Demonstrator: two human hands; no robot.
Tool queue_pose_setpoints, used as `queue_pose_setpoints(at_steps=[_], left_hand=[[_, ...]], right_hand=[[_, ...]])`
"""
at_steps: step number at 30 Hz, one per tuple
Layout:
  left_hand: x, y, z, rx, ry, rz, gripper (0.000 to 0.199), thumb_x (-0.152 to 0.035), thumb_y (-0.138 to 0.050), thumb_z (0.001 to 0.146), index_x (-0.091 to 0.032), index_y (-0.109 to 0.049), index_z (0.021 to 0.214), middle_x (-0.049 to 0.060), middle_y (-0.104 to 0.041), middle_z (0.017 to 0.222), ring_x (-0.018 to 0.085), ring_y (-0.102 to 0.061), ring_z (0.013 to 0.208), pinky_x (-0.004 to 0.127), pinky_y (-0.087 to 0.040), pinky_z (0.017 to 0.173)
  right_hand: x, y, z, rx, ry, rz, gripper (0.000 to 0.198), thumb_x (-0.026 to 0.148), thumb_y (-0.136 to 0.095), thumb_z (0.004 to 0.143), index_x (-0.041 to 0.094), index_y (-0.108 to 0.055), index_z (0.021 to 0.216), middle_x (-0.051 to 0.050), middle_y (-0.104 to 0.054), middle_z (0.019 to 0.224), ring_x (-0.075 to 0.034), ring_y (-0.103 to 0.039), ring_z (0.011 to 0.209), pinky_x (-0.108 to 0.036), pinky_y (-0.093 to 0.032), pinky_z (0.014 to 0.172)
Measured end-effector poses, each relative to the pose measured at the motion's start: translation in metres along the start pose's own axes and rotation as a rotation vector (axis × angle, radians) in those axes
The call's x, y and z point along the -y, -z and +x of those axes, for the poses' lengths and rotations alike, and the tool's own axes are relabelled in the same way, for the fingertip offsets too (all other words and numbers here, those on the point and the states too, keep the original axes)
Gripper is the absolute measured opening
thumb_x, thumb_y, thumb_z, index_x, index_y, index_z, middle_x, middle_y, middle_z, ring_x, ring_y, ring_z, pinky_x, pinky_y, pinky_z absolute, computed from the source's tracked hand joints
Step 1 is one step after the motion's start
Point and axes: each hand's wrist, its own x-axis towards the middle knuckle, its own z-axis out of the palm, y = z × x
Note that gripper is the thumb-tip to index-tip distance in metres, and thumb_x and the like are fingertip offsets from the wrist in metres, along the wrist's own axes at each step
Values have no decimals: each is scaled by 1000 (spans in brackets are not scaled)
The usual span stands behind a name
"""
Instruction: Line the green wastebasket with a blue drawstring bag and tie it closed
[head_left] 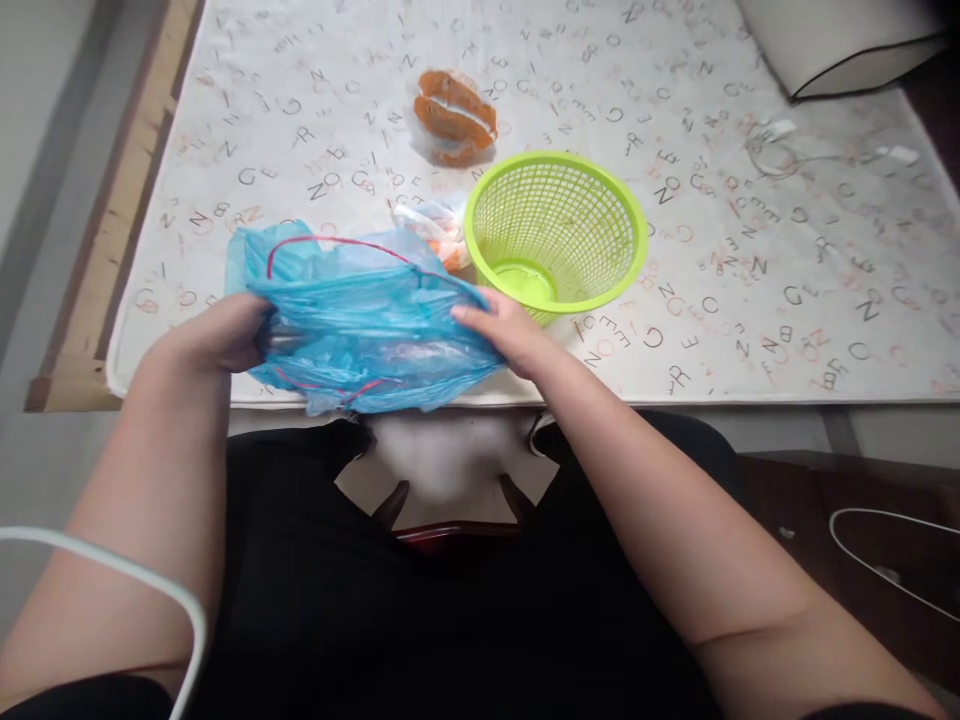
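A crumpled blue plastic bag (375, 310) with a thin red drawstring is stretched between my two hands over the table's front edge. My left hand (240, 335) grips its left end, the fingers mostly hidden by the plastic. On the other end, my right hand (506, 330) pinches the bag with the thumb on top. Right beyond that hand stands a green mesh plastic basket (555, 170), tilted in view so its inside floor shows. Partly behind the bag and basket lies a white and orange plastic bundle (439, 225).
An orange-and-clear packet (456, 115) lies farther back on the letter-print tablecloth (322, 130). At the back right is a pale box-like object (840, 45), with a white cable (795, 155) near it. Another white cable (150, 580) crosses my left forearm.
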Motion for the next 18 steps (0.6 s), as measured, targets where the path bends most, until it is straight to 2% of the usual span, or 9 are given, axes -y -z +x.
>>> queue_pose_setpoints(at_steps=[3,5,7,9,12,15,18], left_hand=[[-7,-15,-12,195,-23,-108,38,-40,-84,76,-15,-70,102,8,-77,98,34,-71,107,53,-63,97],[-12,-29,-16,248,-131,-197,32,-38,-80,81,-15,-71,101,9,-78,106,35,-69,119,53,-59,105],[-18,-45,-18,282,-214,-272,26,-36,-75,86,-15,-72,101,9,-78,113,35,-64,129,54,-55,111],[-24,-62,-21,289,-278,-352,24,-36,-68,91,-16,-73,103,10,-77,119,36,-60,136,56,-51,115],[-37,-87,-33,271,-393,-407,32,-44,-58,98,-20,-74,111,8,-74,129,37,-52,145,64,-45,118],[-56,-109,-50,273,-553,-363,37,-49,-50,102,-25,-74,118,4,-70,136,38,-43,152,69,-41,118],[-84,-130,-60,340,-693,-355,36,-49,-49,103,-26,-73,115,2,-65,142,37,-38,156,66,-39,120]], right_hand=[[-2,7,-8,98,31,-415,42,50,-88,70,24,-76,102,-4,-76,101,-29,-70,101,-44,-55,97],[-4,6,-10,82,22,-522,29,48,-81,78,22,-76,90,-4,-75,92,-28,-70,94,-43,-55,93],[-2,2,-9,36,53,-458,24,45,-70,87,21,-75,89,-3,-75,92,-26,-70,94,-41,-55,91],[8,-1,-8,9,126,-327,24,43,-66,91,22,-76,97,-2,-75,98,-24,-70,99,-39,-56,93],[35,-3,-12,26,267,-169,33,49,-66,92,22,-74,108,-1,-76,106,-23,-69,109,-38,-56,99],[67,1,-21,21,428,-54,42,56,-61,96,22,-71,118,0,-73,116,-23,-66,120,-40,-54,107],[88,14,-22,-109,529,-5,48,60,-49,102,23,-67,129,1,-69,124,-24,-62,130,-45,-51,114]])
